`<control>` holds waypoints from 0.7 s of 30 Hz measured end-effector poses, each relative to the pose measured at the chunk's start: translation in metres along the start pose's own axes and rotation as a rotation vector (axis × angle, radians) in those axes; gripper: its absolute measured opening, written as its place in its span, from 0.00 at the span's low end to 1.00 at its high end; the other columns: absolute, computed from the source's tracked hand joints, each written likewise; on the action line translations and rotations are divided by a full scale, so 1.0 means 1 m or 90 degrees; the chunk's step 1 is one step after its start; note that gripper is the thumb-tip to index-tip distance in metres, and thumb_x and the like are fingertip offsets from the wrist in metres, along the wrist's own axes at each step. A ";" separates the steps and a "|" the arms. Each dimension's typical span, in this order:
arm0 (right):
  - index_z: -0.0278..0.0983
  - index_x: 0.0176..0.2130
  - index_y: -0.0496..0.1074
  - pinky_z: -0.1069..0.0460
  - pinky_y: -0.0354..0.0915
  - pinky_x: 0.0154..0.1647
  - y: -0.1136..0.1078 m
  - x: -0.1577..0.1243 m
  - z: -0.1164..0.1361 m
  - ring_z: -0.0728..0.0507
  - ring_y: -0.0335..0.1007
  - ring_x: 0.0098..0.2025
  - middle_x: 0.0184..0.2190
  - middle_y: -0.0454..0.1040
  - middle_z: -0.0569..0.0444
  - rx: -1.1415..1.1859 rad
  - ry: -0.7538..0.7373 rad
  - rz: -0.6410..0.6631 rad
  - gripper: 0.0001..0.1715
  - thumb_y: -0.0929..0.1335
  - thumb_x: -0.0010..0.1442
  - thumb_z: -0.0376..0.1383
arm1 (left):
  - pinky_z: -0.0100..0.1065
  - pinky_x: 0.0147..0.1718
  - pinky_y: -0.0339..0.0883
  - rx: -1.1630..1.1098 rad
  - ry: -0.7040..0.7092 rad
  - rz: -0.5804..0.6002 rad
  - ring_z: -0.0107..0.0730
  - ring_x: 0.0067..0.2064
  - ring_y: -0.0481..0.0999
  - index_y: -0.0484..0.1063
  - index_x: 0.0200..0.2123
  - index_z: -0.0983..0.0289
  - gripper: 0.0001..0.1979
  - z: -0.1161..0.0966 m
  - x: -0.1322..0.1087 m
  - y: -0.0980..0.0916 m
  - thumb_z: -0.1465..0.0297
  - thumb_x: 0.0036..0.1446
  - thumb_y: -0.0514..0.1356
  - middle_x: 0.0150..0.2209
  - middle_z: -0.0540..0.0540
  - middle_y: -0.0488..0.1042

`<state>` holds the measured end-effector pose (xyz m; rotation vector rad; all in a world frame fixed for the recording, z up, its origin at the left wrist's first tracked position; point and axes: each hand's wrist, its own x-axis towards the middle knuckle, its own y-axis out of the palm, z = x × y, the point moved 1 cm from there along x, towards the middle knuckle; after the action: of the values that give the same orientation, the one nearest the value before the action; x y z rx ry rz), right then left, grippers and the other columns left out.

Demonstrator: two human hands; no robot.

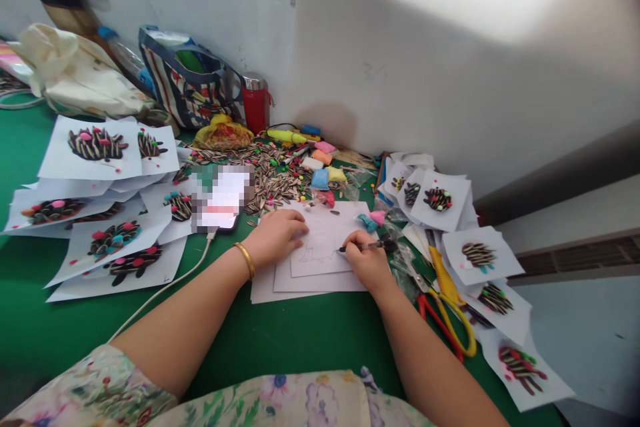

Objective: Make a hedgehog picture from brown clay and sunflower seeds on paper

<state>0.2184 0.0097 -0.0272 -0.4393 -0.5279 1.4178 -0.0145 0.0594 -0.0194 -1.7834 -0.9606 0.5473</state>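
A sheet of white paper (320,265) lies on a few other sheets in front of me, with a faint line drawing on it. In my right hand (367,260) is a dark pen (371,245), gripped between thumb and fingers, its tip at the drawing's right side. My left hand (278,235) rests flat on the left part of the paper, fingers stretched out and holding nothing. Just above the sheet are a blue clay packet (320,179), a pink lump and a heap of striped sunflower seeds (277,183).
Stacks of seed-and-clay picture cards (100,240) stand at left, with more cards (479,260) at right. A charging phone (226,203) lies left of the paper. Scissors (453,320) lie by my right forearm. A red flask (255,107) and striped bag (187,83) stand at the wall.
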 end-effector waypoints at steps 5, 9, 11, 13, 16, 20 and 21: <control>0.40 0.26 0.71 0.52 0.59 0.27 -0.001 0.002 -0.002 0.44 0.65 0.26 0.21 0.71 0.57 0.044 0.036 -0.012 0.10 0.62 0.51 0.38 | 0.45 0.55 0.63 0.003 0.003 -0.001 0.45 0.54 0.71 0.78 0.46 0.57 0.14 0.000 0.000 0.000 0.69 0.55 0.64 0.52 0.55 0.74; 0.40 0.28 0.71 0.52 0.60 0.28 -0.001 0.002 -0.001 0.45 0.65 0.26 0.22 0.71 0.57 0.042 0.030 -0.010 0.10 0.62 0.52 0.38 | 0.45 0.55 0.63 0.004 0.005 0.000 0.45 0.54 0.71 0.78 0.46 0.58 0.14 0.000 0.000 0.000 0.69 0.56 0.64 0.52 0.55 0.74; 0.40 0.27 0.71 0.52 0.60 0.28 -0.001 0.002 0.000 0.45 0.65 0.27 0.22 0.71 0.57 0.031 0.024 -0.010 0.09 0.62 0.51 0.38 | 0.44 0.55 0.63 0.004 0.003 0.001 0.45 0.54 0.71 0.78 0.46 0.58 0.14 0.000 0.000 0.000 0.69 0.56 0.64 0.52 0.55 0.74; 0.40 0.26 0.71 0.52 0.60 0.28 0.000 0.001 0.000 0.45 0.65 0.27 0.21 0.70 0.57 0.018 0.024 -0.013 0.09 0.62 0.51 0.38 | 0.44 0.55 0.63 0.006 0.002 0.002 0.44 0.54 0.71 0.78 0.46 0.58 0.14 0.000 0.000 0.000 0.70 0.56 0.64 0.52 0.56 0.74; 0.39 0.26 0.71 0.52 0.60 0.29 0.000 0.001 -0.001 0.45 0.65 0.27 0.22 0.71 0.57 0.006 0.019 -0.010 0.09 0.62 0.51 0.38 | 0.44 0.54 0.63 0.005 0.002 0.002 0.44 0.54 0.71 0.78 0.46 0.58 0.13 0.000 0.000 0.001 0.69 0.56 0.64 0.52 0.56 0.74; 0.39 0.26 0.71 0.52 0.60 0.31 0.000 0.002 -0.002 0.45 0.66 0.28 0.24 0.72 0.57 -0.001 0.008 -0.001 0.09 0.62 0.51 0.37 | 0.44 0.54 0.63 0.004 0.005 -0.006 0.44 0.54 0.71 0.78 0.46 0.57 0.13 0.000 0.000 0.001 0.69 0.56 0.64 0.52 0.55 0.74; 0.39 0.26 0.71 0.52 0.60 0.31 0.000 0.002 -0.002 0.45 0.66 0.28 0.23 0.72 0.57 -0.002 0.008 0.001 0.09 0.62 0.51 0.37 | 0.44 0.55 0.63 0.003 0.005 -0.006 0.44 0.54 0.71 0.78 0.46 0.58 0.13 0.001 0.000 0.001 0.69 0.56 0.64 0.52 0.55 0.74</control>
<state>0.2193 0.0114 -0.0288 -0.4518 -0.5198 1.4146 -0.0145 0.0593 -0.0209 -1.7742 -0.9607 0.5362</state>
